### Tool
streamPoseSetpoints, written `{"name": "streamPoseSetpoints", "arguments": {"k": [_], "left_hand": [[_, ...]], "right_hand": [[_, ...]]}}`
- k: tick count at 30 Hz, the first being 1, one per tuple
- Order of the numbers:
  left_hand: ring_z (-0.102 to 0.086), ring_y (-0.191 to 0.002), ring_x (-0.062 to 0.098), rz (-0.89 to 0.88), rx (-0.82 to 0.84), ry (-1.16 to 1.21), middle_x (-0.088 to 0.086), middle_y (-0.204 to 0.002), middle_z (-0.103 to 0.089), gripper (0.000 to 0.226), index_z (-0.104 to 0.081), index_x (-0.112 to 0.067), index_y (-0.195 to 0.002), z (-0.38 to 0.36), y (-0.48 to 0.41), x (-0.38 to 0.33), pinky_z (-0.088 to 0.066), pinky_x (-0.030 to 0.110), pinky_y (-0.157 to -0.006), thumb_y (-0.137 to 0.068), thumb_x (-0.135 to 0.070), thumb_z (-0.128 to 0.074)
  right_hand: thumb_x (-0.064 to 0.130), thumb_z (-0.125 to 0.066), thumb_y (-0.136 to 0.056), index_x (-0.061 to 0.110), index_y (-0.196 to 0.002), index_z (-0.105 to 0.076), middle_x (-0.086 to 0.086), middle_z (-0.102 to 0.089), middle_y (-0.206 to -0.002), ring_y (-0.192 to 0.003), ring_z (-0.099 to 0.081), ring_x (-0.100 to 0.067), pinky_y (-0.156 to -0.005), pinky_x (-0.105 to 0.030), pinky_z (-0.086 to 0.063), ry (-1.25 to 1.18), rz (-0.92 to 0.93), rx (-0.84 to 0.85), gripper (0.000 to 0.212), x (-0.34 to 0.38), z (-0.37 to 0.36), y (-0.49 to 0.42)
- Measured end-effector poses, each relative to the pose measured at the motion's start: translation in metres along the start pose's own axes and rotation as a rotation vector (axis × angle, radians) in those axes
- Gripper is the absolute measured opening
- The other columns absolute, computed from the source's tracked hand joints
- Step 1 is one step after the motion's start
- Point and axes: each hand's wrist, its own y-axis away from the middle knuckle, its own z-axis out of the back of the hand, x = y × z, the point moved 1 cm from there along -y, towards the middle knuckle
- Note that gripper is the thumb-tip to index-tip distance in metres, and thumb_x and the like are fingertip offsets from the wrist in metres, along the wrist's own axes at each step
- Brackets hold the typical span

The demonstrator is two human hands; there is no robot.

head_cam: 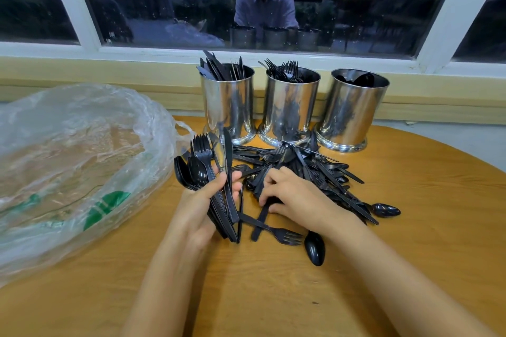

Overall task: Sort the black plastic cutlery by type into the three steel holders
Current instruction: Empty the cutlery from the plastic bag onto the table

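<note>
While left fingers (pixel 216 184) wrap a cutlery bundle (pixel 203 156), right fingers (pixel 273 176) pinch one handle (pixel 260 223).

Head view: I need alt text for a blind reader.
The left hand grips a bunch of black cutlery; the right hand pinches a piece in the pile on the table. Behind stand three holders, a bag at left.

The three holders (pixel 290 107) are polished steel, mirror-bright, with dark reflections smeared across their curved walls. The cutlery (pixel 301 169) is black plastic, smooth and glossy, and the spoon bowls catch small highlights. The tabletop (pixel 273 295) is warm wood with fine grain and a satin finish, and the bag (pixel 76 161) is thin, crinkled, shiny clear plastic with green print.
</note>
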Motion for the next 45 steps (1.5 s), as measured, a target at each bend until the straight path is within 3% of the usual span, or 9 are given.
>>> {"name": "streamPoseSetpoints", "arguments": {"k": [5,11,18,22,26,31,38,42,45], "left_hand": [[-0.072,-0.071,0.015,0.010,-0.008,0.040,0.013,-0.099,-0.075,0.023,-0.064,-0.004,-0.117,0.001,-0.001,0.000,-0.058,0.024,-0.059,-0.095,-0.005,-0.056],[-0.072,-0.070,0.014,0.021,-0.021,0.065,0.014,-0.097,-0.075,0.026,-0.063,-0.001,-0.120,0.002,-0.001,0.001,-0.058,0.024,-0.059,-0.095,-0.004,-0.056],[-0.074,-0.076,0.014,0.046,-0.019,0.045,0.010,-0.095,-0.076,0.022,-0.066,0.002,-0.113,0.000,-0.001,0.002,-0.059,0.023,-0.062,-0.095,-0.006,-0.057],[-0.073,-0.094,0.023,0.051,0.027,0.091,0.013,-0.106,-0.074,0.023,-0.062,0.000,-0.118,-0.005,0.001,0.003,-0.061,0.029,-0.075,-0.096,-0.005,-0.055],[-0.073,-0.097,0.025,0.026,0.044,0.111,0.016,-0.113,-0.071,0.030,-0.059,-0.004,-0.123,-0.007,0.002,0.003,-0.061,0.028,-0.069,-0.093,-0.005,-0.058],[-0.071,-0.073,0.014,-0.049,-0.106,0.045,0.007,-0.081,-0.074,0.018,-0.067,-0.008,-0.111,-0.004,0.000,0.001,-0.058,0.024,-0.060,-0.094,-0.012,-0.061],[-0.070,-0.075,0.014,-0.130,-0.189,-0.141,0.003,-0.073,-0.074,0.006,-0.066,-0.012,-0.099,-0.001,-0.002,0.003,-0.055,0.028,-0.074,-0.093,-0.015,-0.064],[-0.071,-0.077,0.014,-0.159,-0.208,-0.270,0.001,-0.072,-0.074,0.003,-0.065,-0.016,-0.092,-0.004,-0.003,0.007,-0.056,0.029,-0.069,-0.094,-0.018,-0.064],[-0.070,-0.080,0.017,-0.171,-0.179,-0.370,0.000,-0.072,-0.074,0.006,-0.066,-0.016,-0.091,-0.006,-0.002,0.007,-0.055,0.036,-0.075,-0.095,-0.018,-0.063]], "right_hand": [[0.019,-0.065,-0.090,0.021,-0.101,-0.066,0.014,-0.050,-0.108,-0.101,-0.043,-0.004,-0.085,-0.029,-0.047,-0.053,-0.014,-0.204,0.011,-0.011,0.007,0.000],[0.010,-0.065,-0.090,0.014,-0.098,-0.065,0.009,-0.057,-0.095,-0.082,-0.055,-0.002,-0.077,-0.020,-0.049,-0.264,-0.097,-0.577,0.009,-0.029,0.015,-0.004],[0.008,-0.063,-0.092,0.005,-0.096,-0.063,0.000,-0.073,-0.076,-0.082,-0.073,-0.014,-0.077,-0.024,-0.058,-1.135,-0.376,-0.893,0.005,-0.020,0.031,0.000],[0.003,-0.063,-0.090,-0.002,-0.100,-0.063,-0.012,-0.074,-0.089,-0.090,-0.073,-0.025,-0.078,-0.026,-0.058,-1.534,-0.382,-0.771,0.012,0.000,0.020,0.010],[0.001,-0.064,-0.088,-0.012,-0.107,-0.060,-0.029,-0.068,-0.101,-0.092,-0.072,-0.030,-0.077,-0.026,-0.058,-1.660,-0.368,-0.637,0.024,0.019,0.002,0.014],[0.013,-0.069,-0.086,0.000,-0.103,-0.068,-0.019,-0.071,-0.096,-0.088,-0.070,-0.029,-0.081,-0.033,-0.057,-1.545,-0.310,-0.377,0.022,0.027,-0.002,0.021],[0.056,-0.059,-0.087,0.012,-0.111,-0.070,-0.008,-0.073,-0.106,-0.102,-0.067,-0.026,-0.090,-0.036,-0.055,-1.308,-0.369,-0.178,0.051,0.013,0.023,0.027],[0.064,-0.047,-0.081,0.014,-0.116,-0.068,-0.006,-0.073,-0.105,-0.091,-0.067,-0.018,-0.086,-0.031,-0.055,-1.255,-0.369,-0.063,0.064,0.011,0.032,0.032],[0.057,-0.045,-0.092,0.014,-0.109,-0.071,-0.006,-0.074,-0.100,-0.082,-0.066,-0.015,-0.083,-0.029,-0.056,-1.230,-0.403,-0.030,0.053,0.012,0.034,0.033]]}}
